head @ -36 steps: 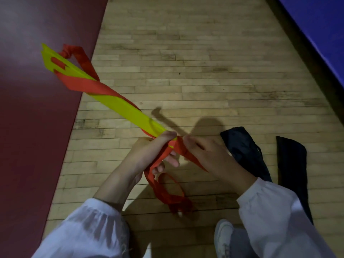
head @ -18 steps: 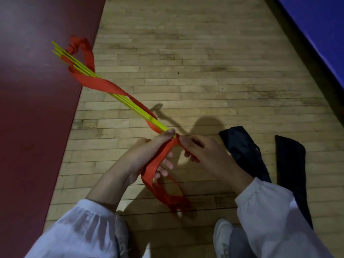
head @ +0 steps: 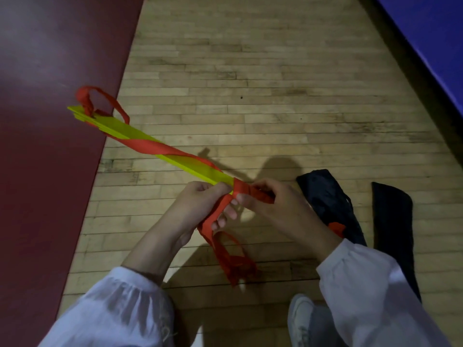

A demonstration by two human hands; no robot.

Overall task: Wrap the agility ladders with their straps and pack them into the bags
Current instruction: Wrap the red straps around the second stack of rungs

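A bundle of yellow ladder rungs (head: 160, 149) slants from upper left down to my hands, with a red strap (head: 150, 146) spiralled round it. My left hand (head: 198, 206) grips the near end of the bundle, and the strap runs between its fingers. My right hand (head: 275, 204) pinches the red strap where it is wound tight around that end. The loose strap tail (head: 230, 256) hangs in loops below my hands. Two black bags lie on the floor to the right: the nearer bag (head: 330, 204) shows a bit of red at its mouth, and the farther bag (head: 393, 226) lies flat.
A dark red mat (head: 50, 121) covers the floor on the left, under the bundle's far end. A blue mat (head: 431, 41) borders the wooden floor (head: 250, 71) at upper right. My white shoe (head: 300, 319) shows at the bottom.
The bundle has turned from edge-on to flat side up. The strap now lies wound round the near end, and my right hand has closed onto that winding.
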